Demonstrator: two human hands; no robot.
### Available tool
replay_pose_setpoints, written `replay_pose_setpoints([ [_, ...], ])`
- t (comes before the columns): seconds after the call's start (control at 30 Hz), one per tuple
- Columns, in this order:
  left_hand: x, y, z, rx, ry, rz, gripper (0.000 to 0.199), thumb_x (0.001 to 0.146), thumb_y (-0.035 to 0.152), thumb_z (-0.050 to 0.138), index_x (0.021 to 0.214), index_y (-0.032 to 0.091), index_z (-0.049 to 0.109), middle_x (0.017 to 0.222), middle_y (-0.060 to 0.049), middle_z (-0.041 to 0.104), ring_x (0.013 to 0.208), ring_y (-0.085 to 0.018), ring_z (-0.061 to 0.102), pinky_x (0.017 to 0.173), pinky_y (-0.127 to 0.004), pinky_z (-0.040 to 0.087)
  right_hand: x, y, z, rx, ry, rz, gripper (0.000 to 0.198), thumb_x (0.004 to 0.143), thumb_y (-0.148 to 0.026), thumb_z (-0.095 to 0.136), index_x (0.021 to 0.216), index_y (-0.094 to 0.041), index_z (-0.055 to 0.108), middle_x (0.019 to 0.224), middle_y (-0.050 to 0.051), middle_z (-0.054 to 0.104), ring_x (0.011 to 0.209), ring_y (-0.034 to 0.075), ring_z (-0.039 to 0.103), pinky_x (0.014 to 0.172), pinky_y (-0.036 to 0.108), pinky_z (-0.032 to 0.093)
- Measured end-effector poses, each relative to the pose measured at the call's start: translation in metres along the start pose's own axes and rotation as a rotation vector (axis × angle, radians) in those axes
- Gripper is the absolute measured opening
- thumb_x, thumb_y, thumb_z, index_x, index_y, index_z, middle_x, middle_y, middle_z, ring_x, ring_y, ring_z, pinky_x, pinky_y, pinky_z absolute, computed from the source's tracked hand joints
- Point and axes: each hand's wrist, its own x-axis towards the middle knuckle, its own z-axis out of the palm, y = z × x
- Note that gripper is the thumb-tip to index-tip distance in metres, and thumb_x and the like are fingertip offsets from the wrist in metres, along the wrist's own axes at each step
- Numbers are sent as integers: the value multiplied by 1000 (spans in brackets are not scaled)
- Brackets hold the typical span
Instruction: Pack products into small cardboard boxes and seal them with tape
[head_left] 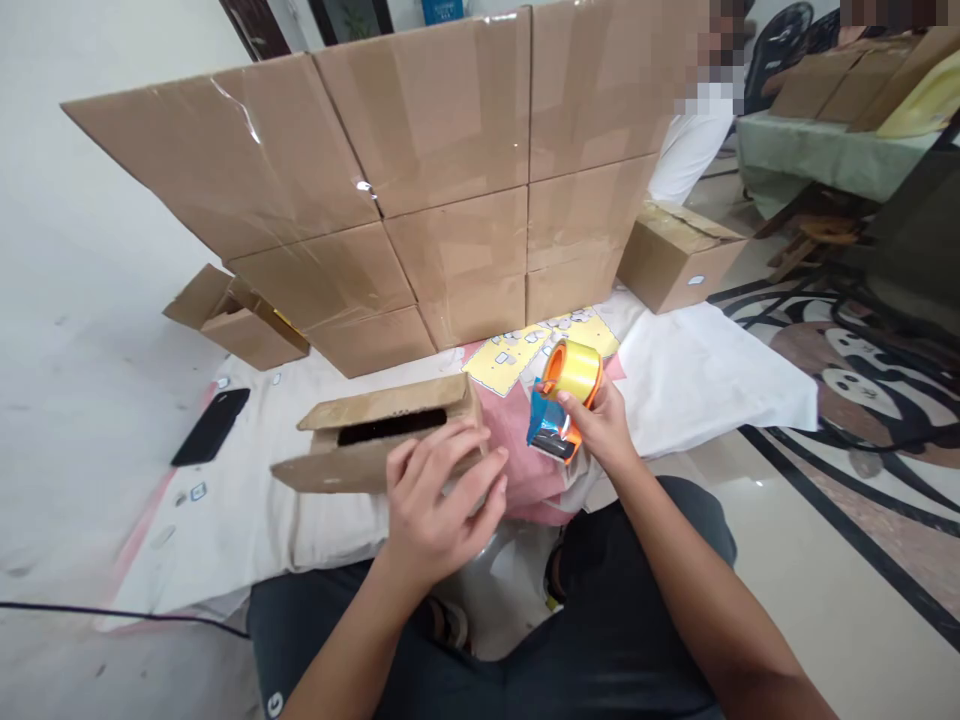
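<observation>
My right hand (606, 425) is wrapped around the handle of a tape dispenser (566, 435), an orange and blue one with a roll of yellowish tape (576, 368). Left of it, a small cardboard box (330, 472) lies on the white-covered table, its top flaps parted over a dark slot. My left hand (442, 500) rests at the box's right end with fingers apart, lying over the near flap and corner. Whether the left thumb touches the cardboard is hard to see.
A wall of stacked taped boxes (457, 150) rises behind. An open box (259, 325) stands left, a closed box (679, 255) right. A black phone (211, 427) lies on the tablecloth (720, 360). Beyond the stack, a person in a white sleeve (694, 145) is partly visible.
</observation>
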Motion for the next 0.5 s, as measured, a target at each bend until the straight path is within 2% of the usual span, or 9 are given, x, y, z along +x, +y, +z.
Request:
replay_pose_setpoints([
  [0.1,-8,11,17,-102,14,94,22,79,11,69,98,21,68,90,-4,73,90,-20,69,81,-35,41,-4,-4,0,-2,19,-6,47,79,-44,79,115,-20,59,99,8,78,89,24,75,81,37,61],
  [0.17,-12,18,30,-192,-40,54,23,82,13,68,104,19,67,88,-5,71,82,-18,67,76,-32,45,-8,-8,-1,2,6,13,43,80,-44,78,112,-21,60,97,7,78,88,24,76,81,37,61],
  [0.3,-16,32,58,-325,-165,-263,35,90,29,65,122,15,62,90,-8,68,82,-19,64,76,-31,51,-19,-15,2,29,-62,66,36,81,-41,77,106,-21,60,96,7,78,89,23,76,79,35,62],
  [0.37,-16,35,69,-398,-243,-413,38,91,35,65,123,16,63,90,-7,68,78,-17,63,74,-29,51,-25,-16,5,44,-80,77,36,82,-40,76,107,-21,59,97,6,78,89,22,76,79,35,61],
  [0.43,-15,34,76,-495,-295,-522,29,92,36,63,113,18,70,87,-5,67,75,-15,62,70,-27,50,-30,-14,6,20,-72,53,36,83,-38,76,108,-21,58,96,6,77,88,22,75,79,34,61],
  [0.5,-14,33,80,-603,-293,-567,22,94,35,60,92,20,76,78,-2,62,70,-13,59,65,-23,47,-33,-9,5,-44,-74,-27,34,86,-40,72,110,-21,57,95,6,75,84,21,74,75,32,60],
])
